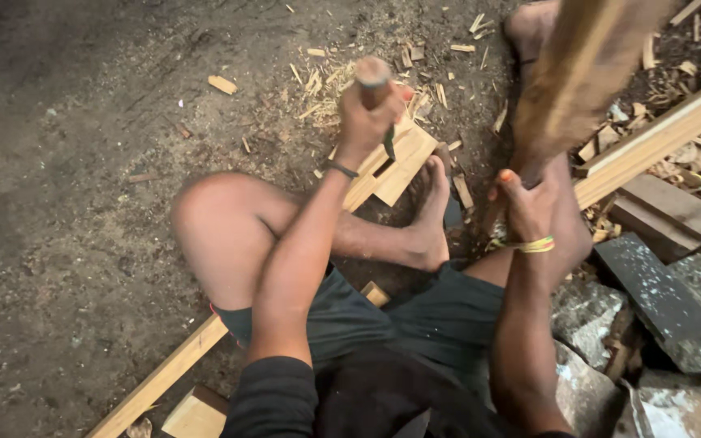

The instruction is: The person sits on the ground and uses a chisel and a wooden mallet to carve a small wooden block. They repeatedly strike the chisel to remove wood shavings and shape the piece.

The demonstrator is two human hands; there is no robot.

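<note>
Head cam: a chisel (pixel 376 89) is gripped tight by the left hand (pixel 367 118), w/ its tip on a wood plank (pixel 395 166) held down by a bare foot (pixel 430 215). A big wood mallet (pixel 574 77) is gripped by the right hand (pixel 527 207), up above wood chips (pixel 326 81) on the dirt.

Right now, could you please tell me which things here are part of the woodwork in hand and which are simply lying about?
In use:
- chisel in left hand
- wooden mallet in right hand
- wooden plank under the foot

Lying about:
- wood chips
- spare batten
- stones
</note>
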